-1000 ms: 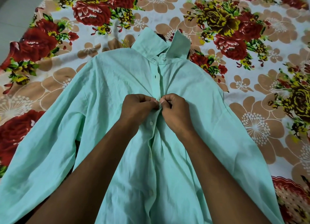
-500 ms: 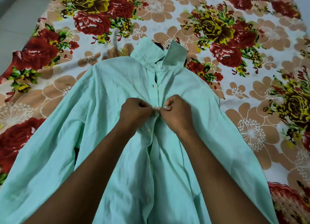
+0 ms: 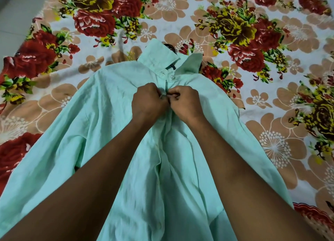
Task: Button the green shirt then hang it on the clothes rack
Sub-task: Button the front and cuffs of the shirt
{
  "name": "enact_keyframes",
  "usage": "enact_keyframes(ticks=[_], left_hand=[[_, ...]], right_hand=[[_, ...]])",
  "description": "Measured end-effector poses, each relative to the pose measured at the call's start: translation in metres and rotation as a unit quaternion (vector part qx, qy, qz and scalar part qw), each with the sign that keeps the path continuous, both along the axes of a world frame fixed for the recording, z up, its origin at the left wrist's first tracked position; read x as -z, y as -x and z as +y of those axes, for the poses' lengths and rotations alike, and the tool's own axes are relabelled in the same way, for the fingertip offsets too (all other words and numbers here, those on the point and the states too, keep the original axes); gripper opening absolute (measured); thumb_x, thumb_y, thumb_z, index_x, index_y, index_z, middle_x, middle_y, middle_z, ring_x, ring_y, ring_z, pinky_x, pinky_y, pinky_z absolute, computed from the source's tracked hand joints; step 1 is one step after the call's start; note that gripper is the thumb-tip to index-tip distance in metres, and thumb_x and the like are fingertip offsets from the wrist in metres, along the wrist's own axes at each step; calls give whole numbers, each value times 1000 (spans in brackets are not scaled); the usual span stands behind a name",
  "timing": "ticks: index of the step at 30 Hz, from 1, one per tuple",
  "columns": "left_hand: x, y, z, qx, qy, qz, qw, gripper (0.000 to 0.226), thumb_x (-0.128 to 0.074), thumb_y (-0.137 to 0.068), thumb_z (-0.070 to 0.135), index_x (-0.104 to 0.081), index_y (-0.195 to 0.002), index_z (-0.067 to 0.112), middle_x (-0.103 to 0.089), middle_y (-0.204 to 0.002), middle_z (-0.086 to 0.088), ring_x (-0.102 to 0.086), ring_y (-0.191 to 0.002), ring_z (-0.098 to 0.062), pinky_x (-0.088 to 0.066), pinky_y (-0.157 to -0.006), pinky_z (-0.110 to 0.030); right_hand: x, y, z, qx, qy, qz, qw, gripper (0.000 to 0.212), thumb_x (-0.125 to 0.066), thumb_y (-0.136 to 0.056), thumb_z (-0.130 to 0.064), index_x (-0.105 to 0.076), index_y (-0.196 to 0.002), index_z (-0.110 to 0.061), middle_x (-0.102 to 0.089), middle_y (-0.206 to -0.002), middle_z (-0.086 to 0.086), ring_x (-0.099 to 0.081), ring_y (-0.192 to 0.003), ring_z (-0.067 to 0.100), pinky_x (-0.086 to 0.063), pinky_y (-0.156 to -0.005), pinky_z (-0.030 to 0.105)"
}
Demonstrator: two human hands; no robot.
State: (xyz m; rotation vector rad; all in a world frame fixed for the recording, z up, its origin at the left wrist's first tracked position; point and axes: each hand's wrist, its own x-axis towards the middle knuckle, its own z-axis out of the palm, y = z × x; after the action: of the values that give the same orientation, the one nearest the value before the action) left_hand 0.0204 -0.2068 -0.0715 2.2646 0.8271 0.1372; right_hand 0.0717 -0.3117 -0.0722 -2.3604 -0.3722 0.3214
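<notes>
2 hands pinching a shirt front on the bed

Both forearms reach forward; left hand and right hand have fingers closed on the green shirt placket just below its collar, spread on the floral bedsheet.

Floral bedsheet — pale floor

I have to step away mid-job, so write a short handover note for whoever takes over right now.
Left hand: pinched shut on the shirt's front edge, just below the collar.
Right hand: pinched shut on the opposite edge, fingertips meeting the left's.
Shirt: lying front-up on the flowered bedsheet, collar away from you.
Done: the collar button looks fastened.
Left: finish this button, check the ones lower down (hidden by the arms), then hang the shirt; no rack in view.
</notes>
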Motion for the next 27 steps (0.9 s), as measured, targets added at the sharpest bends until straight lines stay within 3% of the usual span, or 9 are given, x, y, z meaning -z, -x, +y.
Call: enact_keyframes(ticks=[4, 9, 13, 16, 21, 23, 27], left_hand=[[1, 3, 8, -65, 120, -23, 990, 14, -67, -74, 14, -74, -75, 2, -70, -68, -10, -63, -62, -22, -46, -57, -28], [2, 1, 22, -132, 290, -19, 948, 24, -65, -79, 5, -67, -89, -16, -53, -70, -15, -48, -66, -22, -41, -64, -34], [2, 1, 24, -150, 339, -21, 929, 22, -69, -83, 8, -71, -92, -13, -60, -72, -16, -52, -65, -23, -47, -65, -34], [3, 0, 26, -157, 355, -23, 921, 23, -72, -83, 10, -74, -94, -10, -63, -75, -17, -54, -67, -24, -49, -68, -33], [2, 2, 25, -161, 361, -30, 918, 15, -75, -85, 10, -78, -88, -4, -62, -70, -13, -52, -57, -20, -49, -67, -31], [0, 3, 24, -153, 369, -34, 916, 6, -76, -86, 9, -79, -83, 6, -64, -69, -10, -52, -56, -17, -49, -66, -29], [0, 6, 25, -137, 376, -36, 916, 10, -76, -86, 6, -79, -79, 13, -66, -63, -4, -53, -54, -13, -51, -63, -24]], right_hand=[[7, 2, 6, 14, 13, -35, 999, 15, -80, -85, -22, -79, -98, -15, -77, -93, 3, -71, -89, 21, -59, -84, 39], [10, 8, 10, 31, 41, -80, 996, 6, -77, -85, -27, -78, -90, -24, -74, -92, -3, -69, -86, 17, -59, -76, 37], [5, 12, 9, 0, 113, -111, 987, 15, -74, -89, -29, -76, -102, -22, -71, -102, 2, -66, -94, 23, -53, -74, 33], [2, 10, 12, -9, 156, -114, 981, 10, -71, -91, -23, -75, -101, -21, -70, -101, 2, -66, -94, 25, -47, -71, 31], [3, 10, 10, 32, 99, -124, 987, 12, -64, -91, -17, -73, -83, -16, -73, -79, 1, -68, -78, 24, -56, -70, 35], [3, 15, 10, 63, 18, -107, 992, 9, -67, -90, -16, -74, -84, -16, -75, -78, -2, -70, -75, 19, -57, -71, 34], [3, 19, 11, 117, -99, -31, 988, 5, -74, -88, -18, -76, -83, -15, -76, -76, -6, -70, -69, 7, -57, -71, 28]])
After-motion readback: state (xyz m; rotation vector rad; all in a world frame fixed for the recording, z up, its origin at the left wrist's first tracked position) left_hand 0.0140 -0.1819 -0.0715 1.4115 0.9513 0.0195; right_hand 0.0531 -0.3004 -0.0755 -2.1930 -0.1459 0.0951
